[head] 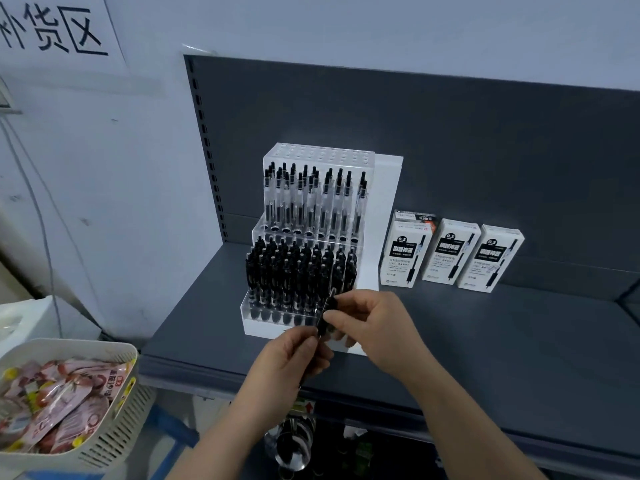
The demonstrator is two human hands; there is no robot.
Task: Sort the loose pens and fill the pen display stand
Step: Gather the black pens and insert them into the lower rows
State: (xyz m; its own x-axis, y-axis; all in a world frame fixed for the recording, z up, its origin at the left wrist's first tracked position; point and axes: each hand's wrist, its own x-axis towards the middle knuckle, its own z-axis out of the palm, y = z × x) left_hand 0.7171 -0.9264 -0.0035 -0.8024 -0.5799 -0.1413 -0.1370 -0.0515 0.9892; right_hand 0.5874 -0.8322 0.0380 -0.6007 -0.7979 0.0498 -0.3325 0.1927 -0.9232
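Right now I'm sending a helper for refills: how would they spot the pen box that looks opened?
On the grey shelf, right of the clear pen stand, three white boxes stand in a row. Take the leftmost box, nearest the stand; its top flap shows dark and orange print, the other two boxes are plain white on top.

Two arms were in shot, and both were bare. The left hand (294, 356) was uncovered, and the left forearm (239, 417) behind it ran bare right down to the bottom edge of the picture. It was the same on the other side, the right hand (377, 332) bare and the right forearm (481, 420) bare to the edge as well. The fingers were slender and the wrists smooth. The nails were too blurred to call.
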